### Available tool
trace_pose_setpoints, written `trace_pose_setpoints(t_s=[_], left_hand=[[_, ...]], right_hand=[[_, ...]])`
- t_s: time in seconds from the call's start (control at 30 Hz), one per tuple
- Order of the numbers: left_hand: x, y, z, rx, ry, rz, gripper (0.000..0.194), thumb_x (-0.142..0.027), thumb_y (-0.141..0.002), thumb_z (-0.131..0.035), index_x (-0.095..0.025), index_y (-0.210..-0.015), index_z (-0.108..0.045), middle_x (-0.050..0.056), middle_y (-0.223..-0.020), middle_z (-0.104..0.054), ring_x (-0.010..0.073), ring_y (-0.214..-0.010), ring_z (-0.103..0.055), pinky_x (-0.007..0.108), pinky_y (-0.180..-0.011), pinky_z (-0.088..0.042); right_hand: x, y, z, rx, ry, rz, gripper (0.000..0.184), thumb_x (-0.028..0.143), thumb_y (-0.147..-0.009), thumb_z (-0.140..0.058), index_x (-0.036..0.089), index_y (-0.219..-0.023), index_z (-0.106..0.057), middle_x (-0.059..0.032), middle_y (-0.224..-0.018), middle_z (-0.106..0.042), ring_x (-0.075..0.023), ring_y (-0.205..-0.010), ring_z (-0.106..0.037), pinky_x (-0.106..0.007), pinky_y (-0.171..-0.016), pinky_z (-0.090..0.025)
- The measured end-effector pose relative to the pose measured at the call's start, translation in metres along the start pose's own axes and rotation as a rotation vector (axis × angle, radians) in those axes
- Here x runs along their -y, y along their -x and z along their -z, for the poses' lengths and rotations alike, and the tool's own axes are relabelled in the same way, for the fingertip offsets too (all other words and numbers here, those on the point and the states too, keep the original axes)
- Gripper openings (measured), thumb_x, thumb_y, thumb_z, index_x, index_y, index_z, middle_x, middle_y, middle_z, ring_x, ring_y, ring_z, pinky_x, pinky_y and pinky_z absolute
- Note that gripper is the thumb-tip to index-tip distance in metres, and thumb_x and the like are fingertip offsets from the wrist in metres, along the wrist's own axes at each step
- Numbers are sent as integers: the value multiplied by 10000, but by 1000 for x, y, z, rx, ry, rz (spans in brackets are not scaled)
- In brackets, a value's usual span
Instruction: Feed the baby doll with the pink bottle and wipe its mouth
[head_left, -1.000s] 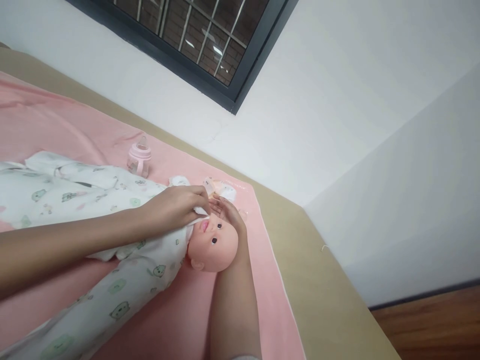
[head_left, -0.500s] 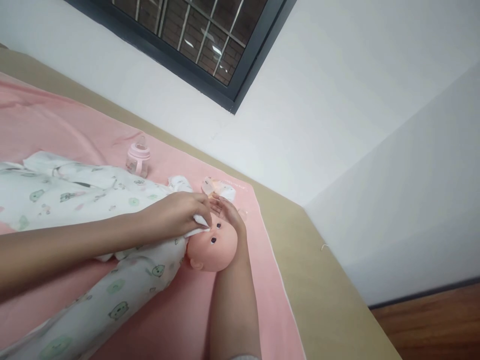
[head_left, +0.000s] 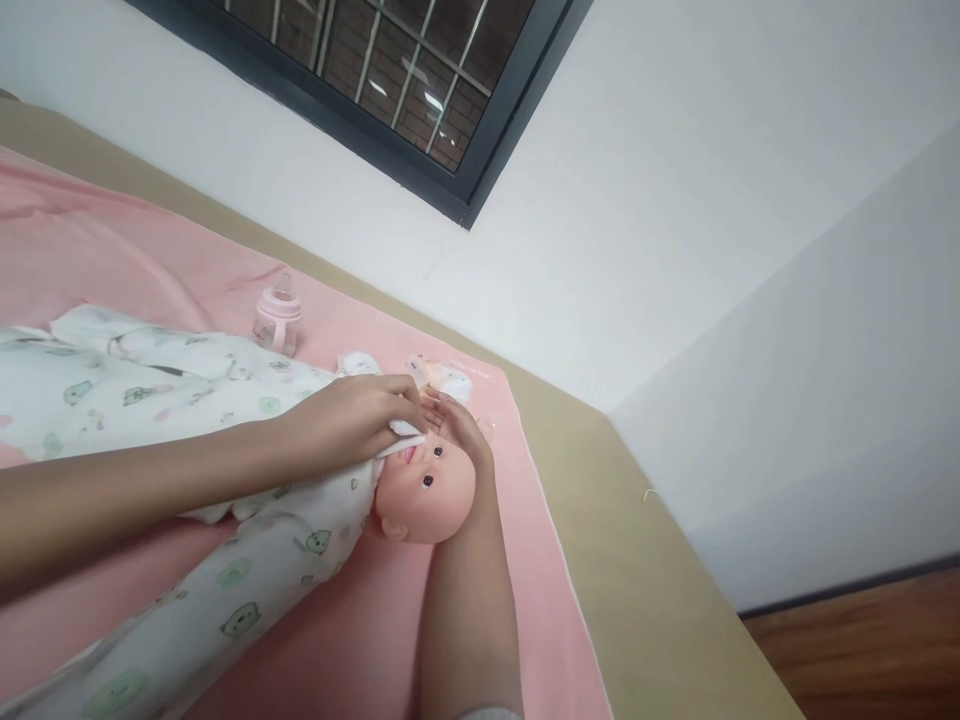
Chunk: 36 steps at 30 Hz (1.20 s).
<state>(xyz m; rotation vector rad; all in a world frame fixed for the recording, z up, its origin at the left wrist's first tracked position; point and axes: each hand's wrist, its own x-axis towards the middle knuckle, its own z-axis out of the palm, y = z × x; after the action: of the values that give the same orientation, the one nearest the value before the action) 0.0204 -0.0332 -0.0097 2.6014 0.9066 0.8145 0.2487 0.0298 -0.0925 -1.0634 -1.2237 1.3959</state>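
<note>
A baby doll [head_left: 439, 500] lies on its back, dressed in a white suit [head_left: 247, 580] with green animal prints. My left hand [head_left: 360, 415] pinches a white wipe [head_left: 405, 430] over the doll's cheek, beside its mouth. The doll's eyes and pink lips show; part of the far cheek is covered by my fingers and the wipe. Along the far side of the doll's head, my right hand [head_left: 454, 420] rests cupped, fingers stretched out and apart, with the forearm passing beneath the crown.
A pink baby bottle [head_left: 277, 322] with a handle stands beyond the doll. Small clear and white packaging [head_left: 450, 382] lies behind my hands. Underneath is a pink sheet [head_left: 540, 600] on a tan surface [head_left: 622, 560]. A white wall and a barred window [head_left: 390, 90] rise behind.
My left hand has moved slightly up and away from the mouth toward the far cheek, so the doll's lips now show. My right hand has stayed in place.
</note>
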Motion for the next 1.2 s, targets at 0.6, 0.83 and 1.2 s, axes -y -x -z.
trace_pose_setpoints(t_s=[0.6, 0.83, 1.2], left_hand=[[20, -9, 27, -88, 206, 119, 377, -443, -801, -520, -206, -1034, -698, 21, -1050, -728, 228, -945, -657, 287, -863, -470], [34, -13, 32, -108, 244, 194, 381, -419, -740, -557, -177, -1004, -688, 46, -931, -739, 212, -803, -671, 275, -709, -498], [59, -15, 41, -126, 267, 267, 363, -461, -789, -565, -182, -986, -688, 24, -793, -737, 182, -714, -691, 249, -632, -486]], right_hand=[[132, 54, -47, 514, 714, 34, 290, 441, -861, -589, 244, -1023, -729, -23, -1117, -693, -237, -1164, -583, -460, -1055, -421], [121, 43, -35, 304, 558, 97, 331, 488, -797, -654, 177, -843, -756, -56, -935, -726, -212, -963, -656, -422, -996, -465], [57, -4, 16, -172, 85, 250, 302, 392, -719, -714, 251, -986, -711, -39, -1173, -652, -152, -883, -636, -378, -959, -474]])
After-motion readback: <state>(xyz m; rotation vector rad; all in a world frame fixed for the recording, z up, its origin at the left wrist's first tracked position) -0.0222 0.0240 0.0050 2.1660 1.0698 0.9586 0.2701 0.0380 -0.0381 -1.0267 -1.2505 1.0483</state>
